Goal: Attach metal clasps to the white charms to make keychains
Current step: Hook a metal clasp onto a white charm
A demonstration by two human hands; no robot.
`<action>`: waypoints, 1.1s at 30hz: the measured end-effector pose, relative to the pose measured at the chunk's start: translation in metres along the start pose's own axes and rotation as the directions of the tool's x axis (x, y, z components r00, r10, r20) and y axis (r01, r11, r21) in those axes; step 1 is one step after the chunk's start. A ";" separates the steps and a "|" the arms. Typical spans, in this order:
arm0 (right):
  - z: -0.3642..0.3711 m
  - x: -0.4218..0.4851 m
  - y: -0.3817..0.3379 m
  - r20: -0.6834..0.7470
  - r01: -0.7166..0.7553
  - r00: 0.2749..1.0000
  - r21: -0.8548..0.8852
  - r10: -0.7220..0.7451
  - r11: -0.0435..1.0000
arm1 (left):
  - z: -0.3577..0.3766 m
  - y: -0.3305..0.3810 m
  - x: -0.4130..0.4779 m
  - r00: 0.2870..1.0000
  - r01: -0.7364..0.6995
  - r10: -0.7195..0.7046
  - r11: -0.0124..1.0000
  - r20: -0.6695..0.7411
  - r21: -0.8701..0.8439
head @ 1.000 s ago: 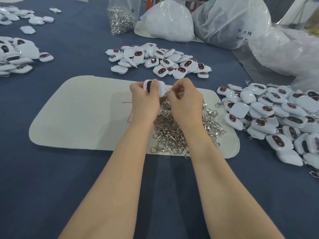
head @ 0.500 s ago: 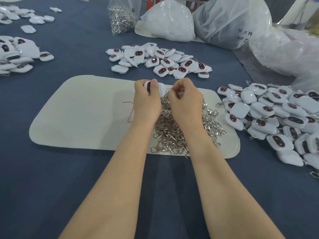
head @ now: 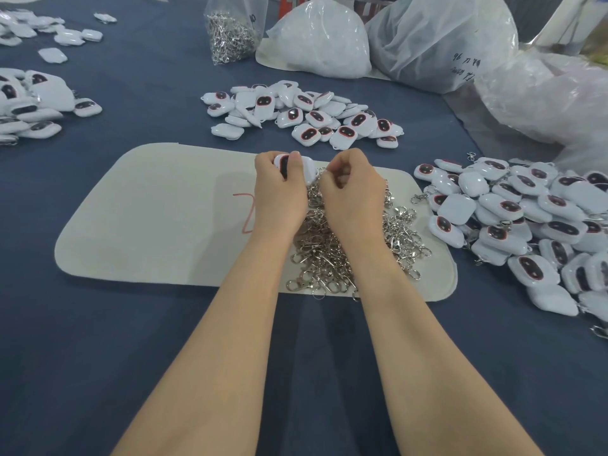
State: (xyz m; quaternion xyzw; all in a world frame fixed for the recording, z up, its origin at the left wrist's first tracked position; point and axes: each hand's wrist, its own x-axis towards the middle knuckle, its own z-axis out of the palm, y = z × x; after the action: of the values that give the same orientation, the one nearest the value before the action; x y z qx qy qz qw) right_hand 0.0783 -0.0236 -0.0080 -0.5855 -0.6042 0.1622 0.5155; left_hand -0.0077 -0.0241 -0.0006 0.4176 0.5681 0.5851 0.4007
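Note:
My left hand grips a white charm with a dark oval face, held above the beige felt mat. My right hand is curled right beside it and pinches a metal clasp at the charm's right edge; the clasp is mostly hidden by the fingers. Under both hands lies a heap of loose metal clasps on the mat.
A pile of bare white charms lies beyond the mat. Charms with clasps are heaped at the right. More charms lie at the far left. A clear bag of clasps and big plastic bags stand at the back.
Both hands have stayed over the clasp heap, sinking slightly toward the mat. The left hand's grip on the charm has shifted a little; the right hand keeps working at its edge.

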 end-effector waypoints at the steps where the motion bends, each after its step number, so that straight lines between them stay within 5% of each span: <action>1: 0.000 0.000 -0.001 0.002 -0.001 1.000 0.001 0.001 1.000 | 0.000 0.000 0.000 1.000 -0.006 0.006 1.000 0.000 -0.001; 17: 0.002 -0.005 -0.008 0.049 0.043 0.998 -0.062 -0.040 0.997 | -0.002 0.001 -0.004 0.993 -0.109 0.112 0.991 -0.038 0.071; 23: 0.002 -0.008 -0.010 0.086 0.108 0.991 -0.117 -0.099 0.987 | -0.002 0.002 -0.002 0.999 0.052 -0.052 0.997 0.001 -0.053; 25: 0.001 -0.007 -0.012 0.035 0.082 0.996 -0.013 -0.081 0.997 | -0.003 0.005 0.002 0.969 0.248 -0.226 0.906 0.103 -0.343; 27: 0.000 -0.005 -0.014 0.039 0.055 0.998 0.058 -0.057 0.997 | -0.007 0.009 0.004 0.907 0.418 -0.345 0.685 0.240 -0.596; 29: 0.000 -0.005 -0.015 0.049 0.038 0.998 0.124 -0.045 0.992 | -0.011 0.010 0.003 0.861 0.501 -0.387 0.528 0.331 -0.685; 33: -0.003 -0.005 -0.018 0.008 0.059 0.998 0.224 -0.062 0.973 | -0.013 0.013 0.000 0.822 0.561 -0.398 0.452 0.406 -0.693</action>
State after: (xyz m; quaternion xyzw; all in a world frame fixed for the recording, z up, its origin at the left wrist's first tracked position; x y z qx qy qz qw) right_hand 0.0700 -0.0338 0.0053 -0.5040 -0.6036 0.2175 0.5783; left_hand -0.0199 -0.0287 0.0125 0.0707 0.3048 0.5935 0.7416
